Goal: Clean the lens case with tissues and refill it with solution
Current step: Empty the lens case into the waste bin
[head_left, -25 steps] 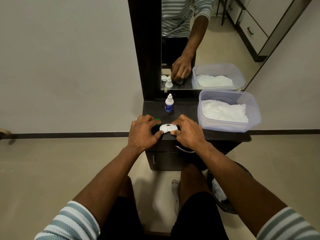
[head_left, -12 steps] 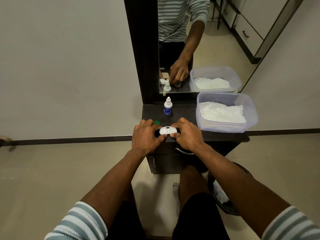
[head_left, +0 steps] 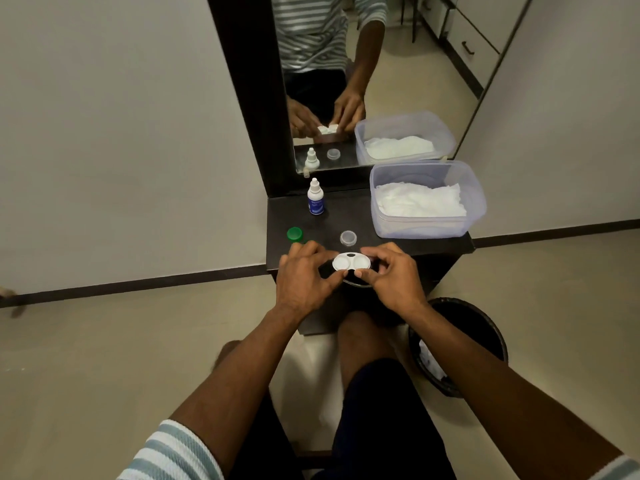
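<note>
1. The left hand (head_left: pixel 304 271) and right hand (head_left: pixel 389 275) each pinch an end of the lens case (head_left: pixel 350 262) at the surface's (head_left: pixel 381 220) near edge.
2. Both caps are off: green cap (head_left: pixel 294 234) beyond the left hand, clear cap (head_left: pixel 348 238) beyond the case.
3. Wiping and refilling look undone; tissues (head_left: pixel 419 202) sit in the tub beyond the right hand.
4. The solution bottle's (head_left: pixel 316 199) blue label is unreadable.

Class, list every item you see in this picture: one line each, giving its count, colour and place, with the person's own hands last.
lens case: one, white, front table edge, held.
green cap: one, left of table.
clear cap: one, behind the case.
solution bottle: one, white and blue, table back.
tissue tub: one, clear, white tissues, table right.
mirror: one, dark frame, behind table.
bin: one, black, floor right.
left hand: pinches case.
right hand: pinches case.
</note>
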